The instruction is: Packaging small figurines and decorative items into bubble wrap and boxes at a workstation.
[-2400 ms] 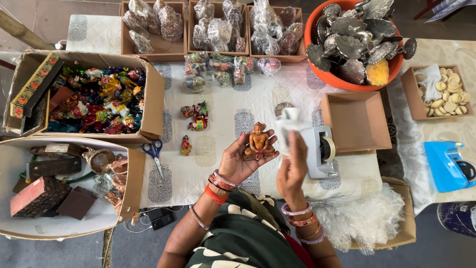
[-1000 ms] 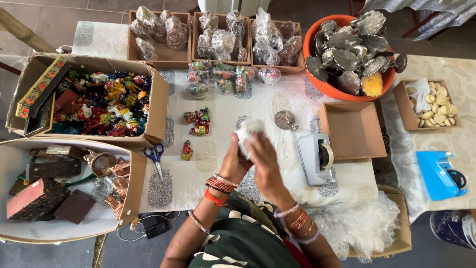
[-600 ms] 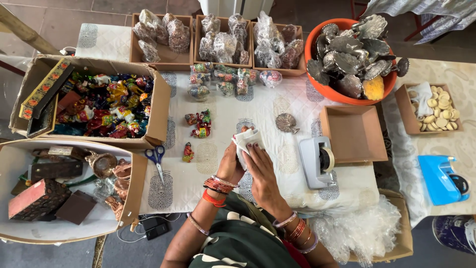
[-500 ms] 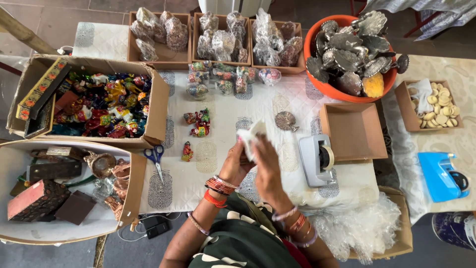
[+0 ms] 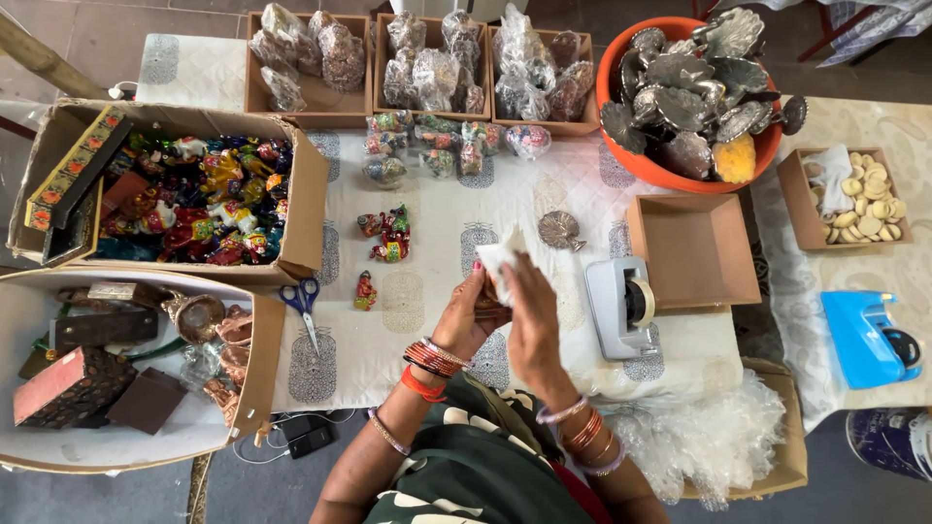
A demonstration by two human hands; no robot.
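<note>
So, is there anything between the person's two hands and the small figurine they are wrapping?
Only the wrap itself. The left hand cups the small figurine from below, and the right hand presses the white wrapping sheet over it, so the sheet lies between that hand and the figurine. Nothing else visible intervenes.

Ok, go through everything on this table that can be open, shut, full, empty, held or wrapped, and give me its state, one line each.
Left hand: cupped under a small figurine, holding it.
Right hand: pressing white wrap over the figurine.
Small brown box: open, empty.
Orange bowl: heaped with metal pieces.
Scissors: lying flat, unheld.
Grey tape dispenser: upright, roll loaded.
Big cardboard box: open, full of colourful figurines.
</note>
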